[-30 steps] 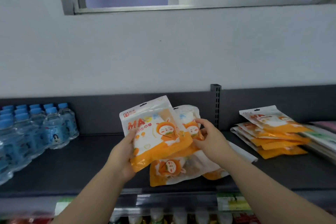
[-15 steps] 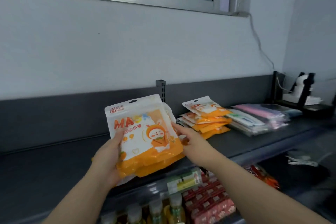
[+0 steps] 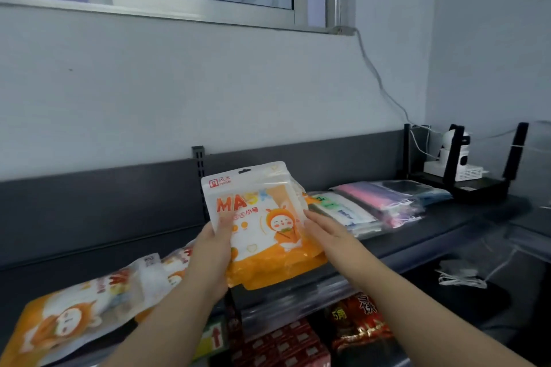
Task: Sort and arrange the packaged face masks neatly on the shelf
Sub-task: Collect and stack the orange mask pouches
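Note:
A small stack of orange and white mask packs (image 3: 262, 223) stands tilted up above the dark shelf (image 3: 89, 235). My left hand (image 3: 213, 250) grips its left edge, thumb on the front. My right hand (image 3: 323, 231) lies with straight fingers against its right edge. More orange and white mask packs (image 3: 89, 304) lie loose on the shelf at the lower left. To the right lie flat stacks of white and green packs (image 3: 343, 211) and pink packs (image 3: 384, 199). The orange pile seen earlier beside them is hidden behind the held stack.
A white camera (image 3: 456, 155) and a black router with antennas (image 3: 477, 188) stand at the shelf's far right end, with cables running up the wall. Red snack packets (image 3: 357, 325) fill the lower shelf. A shelf upright (image 3: 198, 158) stands behind the held packs.
The view has swung right and closer. The held stack has moved right toward the flat stacks. Loose orange packs have come into view at the lower left.

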